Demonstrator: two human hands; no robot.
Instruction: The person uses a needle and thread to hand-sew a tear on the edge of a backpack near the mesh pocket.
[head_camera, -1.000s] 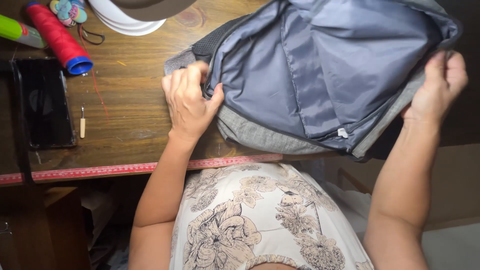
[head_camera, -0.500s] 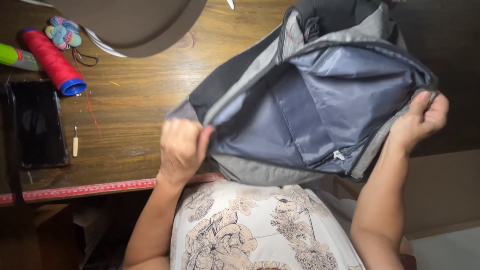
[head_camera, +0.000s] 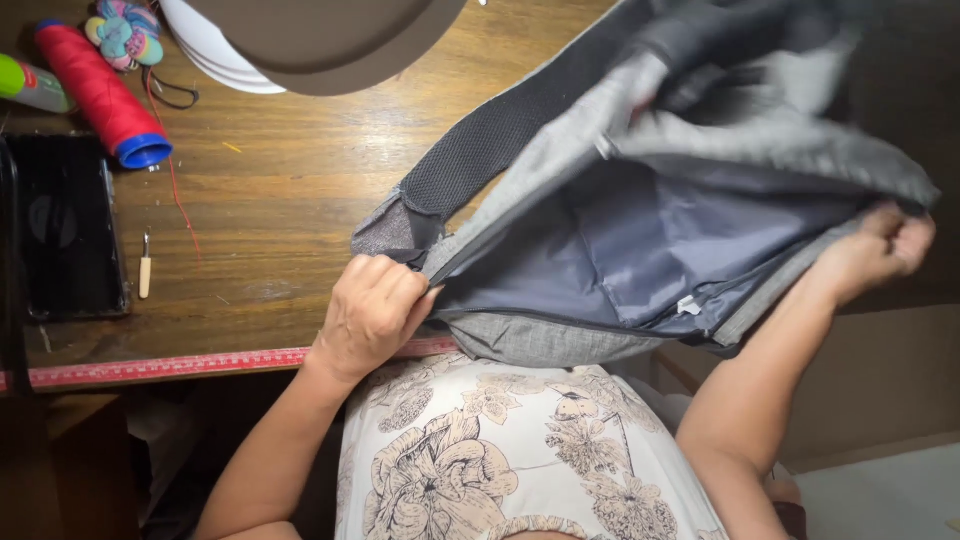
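A grey backpack (head_camera: 560, 340) with a blue-grey lining (head_camera: 690, 240) lies open at the near edge of the wooden table (head_camera: 290, 190). My left hand (head_camera: 370, 315) grips the left rim of the opening, next to a black mesh shoulder strap (head_camera: 490, 140). My right hand (head_camera: 885, 250) holds the right rim and pulls the opening wide. A white zip pull (head_camera: 688, 306) shows at the front of the opening. The bag's upper part is lifted and blurred.
A red thread spool with a blue end (head_camera: 100, 95), a colourful pincushion (head_camera: 125, 30), a small seam ripper (head_camera: 145, 275) and a black tray (head_camera: 60, 230) lie at the left. A brown hat (head_camera: 330, 40) rests over white bowls. A red measuring tape (head_camera: 150, 368) runs along the table edge.
Both hands have drawn the bag's opening toward me and tilted it up, so the top folds over. My left hand has closed from flat on the fabric to gripping the rim.
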